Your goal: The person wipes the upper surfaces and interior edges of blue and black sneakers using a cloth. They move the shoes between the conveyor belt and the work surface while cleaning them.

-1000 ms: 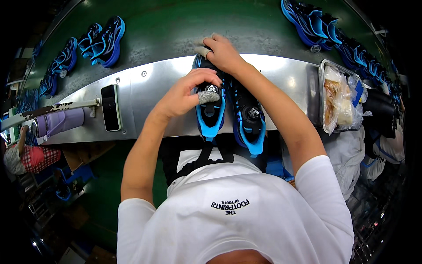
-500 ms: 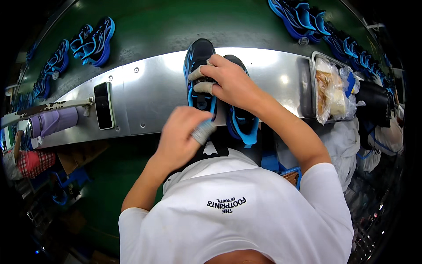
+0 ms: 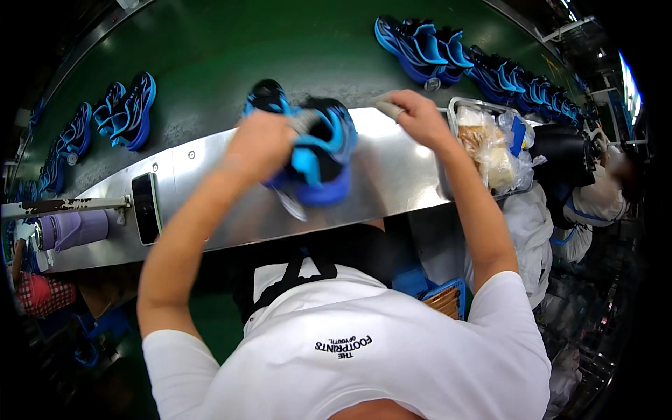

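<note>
A pair of black and bright-blue sneakers (image 3: 323, 157) hangs above the metal ledge, tilted and a little blurred. My left hand (image 3: 260, 140) grips the pair from the left side, covering part of the left shoe, and a grey finger cover shows against them. My right hand (image 3: 420, 119) is apart from the shoes, off to their right over the far edge of the ledge. Its fingers, with pale covers on them, are partly bent and point left, and I see nothing in them.
The shiny metal ledge (image 3: 392, 168) borders a green belt (image 3: 245, 42). More blue sneakers stand on it at left (image 3: 133, 112) and right (image 3: 427, 49). A phone (image 3: 145, 208), a purple bottle (image 3: 80, 229) and a metal tray (image 3: 453, 129) of bagged food lie along the ledge.
My left hand has taken hold of the sneakers and moved them forward and left, off the near edge. My right hand has let go and moved right. The view has shifted.
</note>
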The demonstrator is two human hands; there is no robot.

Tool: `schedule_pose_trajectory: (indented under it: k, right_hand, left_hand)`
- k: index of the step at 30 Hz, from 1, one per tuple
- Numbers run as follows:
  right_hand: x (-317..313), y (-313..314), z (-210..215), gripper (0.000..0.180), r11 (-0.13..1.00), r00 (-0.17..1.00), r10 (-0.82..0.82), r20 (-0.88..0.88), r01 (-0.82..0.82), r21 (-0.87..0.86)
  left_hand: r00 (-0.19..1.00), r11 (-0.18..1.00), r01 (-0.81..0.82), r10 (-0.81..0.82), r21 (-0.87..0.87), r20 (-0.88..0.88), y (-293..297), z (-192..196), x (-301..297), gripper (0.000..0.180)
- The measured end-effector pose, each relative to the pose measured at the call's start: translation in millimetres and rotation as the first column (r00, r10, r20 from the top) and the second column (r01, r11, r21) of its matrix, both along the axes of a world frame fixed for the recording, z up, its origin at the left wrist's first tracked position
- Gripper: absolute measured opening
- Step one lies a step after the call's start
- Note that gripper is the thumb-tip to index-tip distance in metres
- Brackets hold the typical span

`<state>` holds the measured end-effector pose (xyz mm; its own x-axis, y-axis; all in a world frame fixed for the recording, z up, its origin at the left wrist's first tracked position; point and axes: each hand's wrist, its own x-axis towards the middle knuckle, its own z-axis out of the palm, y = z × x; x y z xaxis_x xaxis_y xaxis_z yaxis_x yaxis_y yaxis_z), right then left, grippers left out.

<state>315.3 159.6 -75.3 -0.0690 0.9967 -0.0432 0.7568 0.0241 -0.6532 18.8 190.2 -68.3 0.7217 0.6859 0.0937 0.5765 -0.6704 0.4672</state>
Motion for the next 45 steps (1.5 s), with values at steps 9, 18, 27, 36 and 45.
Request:
schedule_pose_trajectory:
  k: [9,18,27,36,45]
  right_hand:
    - [139,99,15,0.07,0.977,0.735,-0.188,0.652,0.206,0.049]
    - [163,141,-22,0.066,0.951,0.603,-0.068,0.795,0.28,-0.131]
    - [-28,20,2,0.036,0.964,0.86,0.226,0.458,-0.264,0.021]
    - [-91,-93,33,0.022,0.9,0.88,0.433,-0.198,-0.434,0.039]
    - [-86,-60,-8,0.039,0.88,0.931,0.304,0.202,-0.356,0.315]
  left_hand:
    - [0.895,0.834,-0.429,0.445,0.348,0.036,175,-100,-148,0.036]
    - [0.731,0.847,-0.527,0.49,-0.064,0.475,47,-97,-96,0.025]
    - [0.677,0.729,-0.189,0.582,-0.658,0.451,-58,-73,-2,0.041]
    - [0.656,0.673,-0.607,0.724,-0.424,0.211,-79,-60,-27,0.042]
    - [0.833,0.933,-0.359,0.333,-0.026,0.442,-53,-50,-14,0.05]
